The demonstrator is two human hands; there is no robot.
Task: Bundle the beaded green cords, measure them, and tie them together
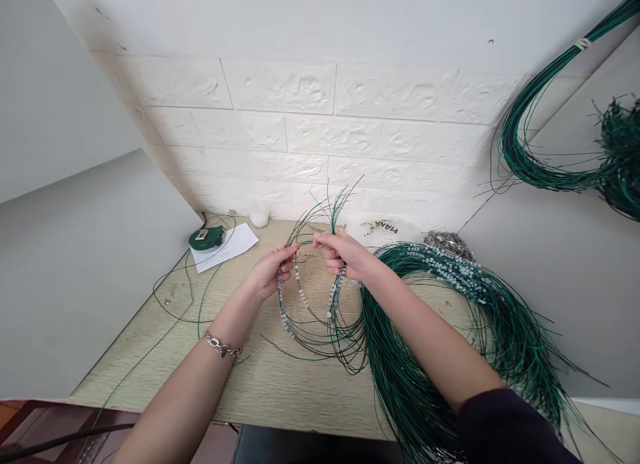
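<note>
A small bunch of thin green and black wires [320, 344] curves between my two hands, with small white tags or beads [303, 296] spaced along it. My left hand [274, 269] pinches some of these strands, thumb and fingers closed. Around another part of the bunch my right hand [345, 254] is wrapped, and the loose ends [340, 204] stick up above it. White pieces also show just below the right hand. Beneath my right forearm lies a large green wire bundle [400, 357] with many white tags on its upper curve.
On the left of the wooden table [280, 404] a green tape measure [207, 237] rests on white paper [230, 249], near loose wire loops. Another wire bundle [540, 164] hangs at upper right. A bag of small dark bits [450, 243] sits against the brick-patterned wall [310, 131].
</note>
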